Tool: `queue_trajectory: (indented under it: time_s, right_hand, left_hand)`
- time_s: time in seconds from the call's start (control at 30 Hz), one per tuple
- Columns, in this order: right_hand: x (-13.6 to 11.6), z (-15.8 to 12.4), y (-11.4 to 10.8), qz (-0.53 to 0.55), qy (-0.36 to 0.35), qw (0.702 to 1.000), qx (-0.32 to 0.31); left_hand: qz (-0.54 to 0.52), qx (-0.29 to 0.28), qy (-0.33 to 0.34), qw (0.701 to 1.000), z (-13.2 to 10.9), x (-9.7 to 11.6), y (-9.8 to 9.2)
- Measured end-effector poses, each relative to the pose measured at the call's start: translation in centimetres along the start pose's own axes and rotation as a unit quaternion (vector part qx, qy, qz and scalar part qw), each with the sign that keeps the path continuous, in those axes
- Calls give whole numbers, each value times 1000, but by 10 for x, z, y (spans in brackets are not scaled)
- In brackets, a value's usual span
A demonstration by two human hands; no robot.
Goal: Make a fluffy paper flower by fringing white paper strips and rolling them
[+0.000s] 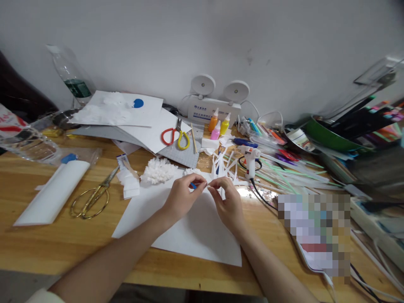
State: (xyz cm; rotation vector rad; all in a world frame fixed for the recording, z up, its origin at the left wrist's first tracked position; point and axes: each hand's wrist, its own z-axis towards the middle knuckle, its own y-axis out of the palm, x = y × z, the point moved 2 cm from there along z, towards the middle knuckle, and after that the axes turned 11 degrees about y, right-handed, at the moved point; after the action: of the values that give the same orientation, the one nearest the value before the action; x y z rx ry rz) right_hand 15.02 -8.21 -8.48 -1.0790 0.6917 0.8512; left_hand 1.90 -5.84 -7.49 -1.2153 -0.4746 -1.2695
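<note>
My left hand (181, 197) and my right hand (227, 202) meet over a white sheet of paper (192, 229) on the wooden desk (57, 240). Both pinch a small strip of white paper (206, 185) between fingertips. A short blue stick (193, 185) shows in my left hand's fingers. Just beyond my left hand lies a fluffy white paper flower (158, 171). Cut white paper strips (225, 165) lie behind my right hand.
Gold scissors (93, 197) and a white roll (53, 194) lie at left. Red-and-yellow scissors (175, 136), paint bottles (218, 123), a white glue gun (251, 159) with black cord, straws (284, 168), and a plastic bottle (71, 75) surround the sheet. A blurred patch (315, 231) sits right.
</note>
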Motion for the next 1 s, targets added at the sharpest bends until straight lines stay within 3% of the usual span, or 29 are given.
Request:
queue_trajectory:
  time_s: [0.2,0.67,1.0]
  right_hand:
    - [2,0,0,2,10,1000,10]
    - [-1,-3,-4,-24,10,996,86]
    - [-1,-3,-3,-60,-40,993,94]
  left_hand:
    - [-33,-20,8,999,1,3,1]
    - [-60,-6,-18,998,-1,2,3]
    - [-60,-7,-17,998,-1,1,3]
